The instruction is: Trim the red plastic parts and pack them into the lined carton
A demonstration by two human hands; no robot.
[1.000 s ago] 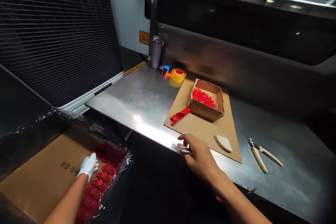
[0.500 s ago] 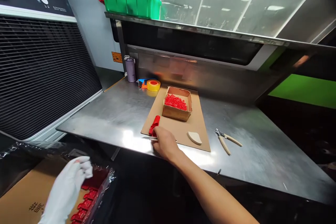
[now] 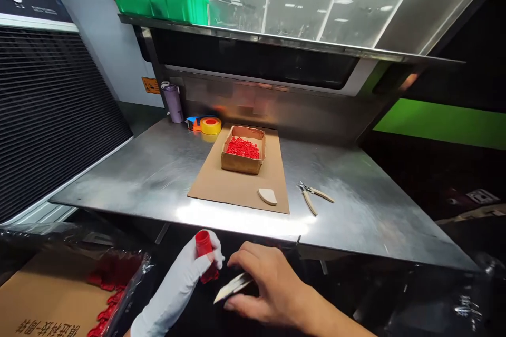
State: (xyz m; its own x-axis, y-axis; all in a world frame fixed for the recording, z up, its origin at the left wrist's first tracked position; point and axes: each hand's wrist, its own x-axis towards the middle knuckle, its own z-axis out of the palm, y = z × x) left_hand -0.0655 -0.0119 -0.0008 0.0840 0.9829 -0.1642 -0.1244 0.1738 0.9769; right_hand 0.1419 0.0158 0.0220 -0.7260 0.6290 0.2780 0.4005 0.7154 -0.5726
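My left hand (image 3: 187, 266), in a white glove, is closed around a red hollow plastic part (image 3: 204, 250). The part's round open end points up, in front of the table's near edge. To the right of it, my bare right hand (image 3: 272, 284) grips a knife (image 3: 234, 287) with a pale pointed blade; its handle is hidden in the palm. The blade's tip points left and stays apart from the red part. Lower left, more red plastic parts (image 3: 106, 308) lie in a carton (image 3: 47, 289) lined with clear plastic.
On the metal table (image 3: 150, 168) lies a cardboard sheet (image 3: 209, 181), bearing a small box (image 3: 241, 163) of red bits and a cream wedge-shaped piece (image 3: 268, 196). Nippers (image 3: 312, 197) lie to the right. Tape (image 3: 211, 126) and a purple bottle (image 3: 173, 102) stand behind. Above is a green bin (image 3: 158, 0).
The red part has left the cardboard and is now in my left hand, which came up from the carton. My right hand, with the knife, has drawn back off the table. The view shifted right.
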